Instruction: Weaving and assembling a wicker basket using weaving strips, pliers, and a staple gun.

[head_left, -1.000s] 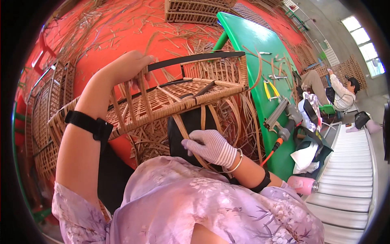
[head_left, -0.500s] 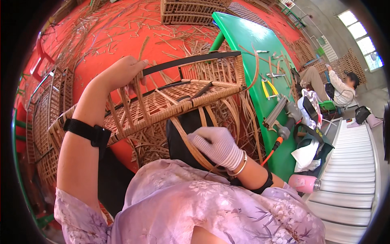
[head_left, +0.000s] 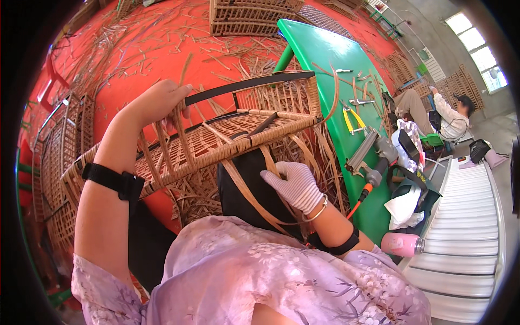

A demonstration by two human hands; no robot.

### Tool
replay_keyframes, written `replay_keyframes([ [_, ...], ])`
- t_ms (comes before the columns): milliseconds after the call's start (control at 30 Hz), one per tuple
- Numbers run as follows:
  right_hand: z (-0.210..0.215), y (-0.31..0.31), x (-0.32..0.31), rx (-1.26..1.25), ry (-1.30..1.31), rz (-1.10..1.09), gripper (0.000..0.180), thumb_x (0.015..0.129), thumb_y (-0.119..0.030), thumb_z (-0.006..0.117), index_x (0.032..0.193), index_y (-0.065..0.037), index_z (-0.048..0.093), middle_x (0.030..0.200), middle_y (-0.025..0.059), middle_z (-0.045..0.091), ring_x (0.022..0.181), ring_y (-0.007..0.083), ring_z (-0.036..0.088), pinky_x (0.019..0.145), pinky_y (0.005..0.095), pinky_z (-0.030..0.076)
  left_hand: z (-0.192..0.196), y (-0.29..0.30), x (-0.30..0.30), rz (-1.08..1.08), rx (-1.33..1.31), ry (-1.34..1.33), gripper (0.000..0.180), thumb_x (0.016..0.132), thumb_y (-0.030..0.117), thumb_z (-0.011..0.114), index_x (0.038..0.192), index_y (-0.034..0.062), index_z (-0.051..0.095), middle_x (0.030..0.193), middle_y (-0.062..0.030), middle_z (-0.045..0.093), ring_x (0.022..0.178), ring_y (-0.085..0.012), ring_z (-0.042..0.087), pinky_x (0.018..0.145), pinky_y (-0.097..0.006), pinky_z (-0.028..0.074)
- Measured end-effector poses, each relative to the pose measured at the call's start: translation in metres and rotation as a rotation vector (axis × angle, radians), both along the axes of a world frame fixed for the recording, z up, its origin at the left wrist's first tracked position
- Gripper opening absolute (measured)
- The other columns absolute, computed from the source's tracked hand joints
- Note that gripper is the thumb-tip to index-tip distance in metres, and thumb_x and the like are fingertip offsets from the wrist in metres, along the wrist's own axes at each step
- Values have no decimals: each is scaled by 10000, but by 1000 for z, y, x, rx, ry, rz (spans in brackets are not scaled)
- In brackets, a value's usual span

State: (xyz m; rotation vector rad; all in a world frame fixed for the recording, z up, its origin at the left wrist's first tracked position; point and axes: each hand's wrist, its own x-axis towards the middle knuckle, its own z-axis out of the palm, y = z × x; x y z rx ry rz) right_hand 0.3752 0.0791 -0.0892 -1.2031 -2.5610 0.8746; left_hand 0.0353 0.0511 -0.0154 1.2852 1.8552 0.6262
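Observation:
A partly woven wicker basket (head_left: 238, 142) lies tilted across my lap, with a black band along its upper rim and wrapped rattan on its lower edge. My bare left hand (head_left: 165, 103) is closed on the rim's left end, where upright strips meet it; its fingertips are partly hidden. Below the lower edge, my right hand (head_left: 298, 187), in a striped white glove, is closed around a loose rattan strip (head_left: 268, 158), thumb pointing left. Another long rattan strip (head_left: 244, 187) hangs over a black cloth (head_left: 227, 189) and curves toward my right wrist.
On the right, a green table (head_left: 325, 59) carries yellow-handled pliers (head_left: 352, 120), a nail gun (head_left: 365, 151) and cut strips. A pink bottle (head_left: 401, 245) lies beside a white slatted bench (head_left: 460, 238). Finished wicker crates (head_left: 254, 16) stand behind; a person (head_left: 452, 116) sits far right.
My right hand has moved up and right, from beside the long hanging strip to the shorter strip near the basket's lower edge. My left hand stays on the rim.

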Motion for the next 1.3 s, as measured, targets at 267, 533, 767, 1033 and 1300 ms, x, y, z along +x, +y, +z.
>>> replay_keyframes([
  [267, 25, -5, -1, 250, -2, 44, 365, 869, -390, 679, 706, -64, 655, 611, 140, 580, 599, 328, 604, 548, 431, 462, 0, 0, 0, 8, -1, 12, 540, 1003, 382, 426, 758, -43, 650, 599, -133, 628, 454, -207, 603, 491, -324, 517],
  [533, 44, 28, 15, 530, 335, -205, 238, 814, -282, 775, 846, -68, 674, 705, 56, 618, 527, 152, 572, 516, 285, 478, -4, -1, -2, 14, 3, 9, 546, 1004, 389, 427, 753, -40, 652, 596, -128, 627, 449, -207, 600, 485, -324, 512],
  [767, 6, 54, 38, -22, 64, -306, 587, 909, -560, 577, 911, 18, 677, 751, 142, 678, 674, 247, 648, 707, 358, 516, 5, -2, 2, 7, 1, 11, 551, 1002, 394, 438, 736, -39, 650, 587, -120, 614, 446, -211, 596, 486, -336, 500],
  [1033, 3, 51, 33, -212, 199, -318, 396, 950, -353, 615, 829, 17, 687, 596, 72, 619, 532, 151, 574, 552, 299, 463, -2, -1, -1, 25, -2, 19, 557, 1001, 398, 436, 745, -45, 658, 584, -120, 612, 449, -209, 599, 492, -334, 504],
  [1300, 34, 77, 36, 557, 112, -287, 347, 860, -387, 691, 1029, -84, 686, 1031, 144, 676, 950, 326, 664, 793, 398, 532, -1, 1, 1, 25, -16, -12, 567, 996, 405, 439, 746, -48, 670, 580, -124, 624, 453, -210, 604, 478, -331, 506],
])
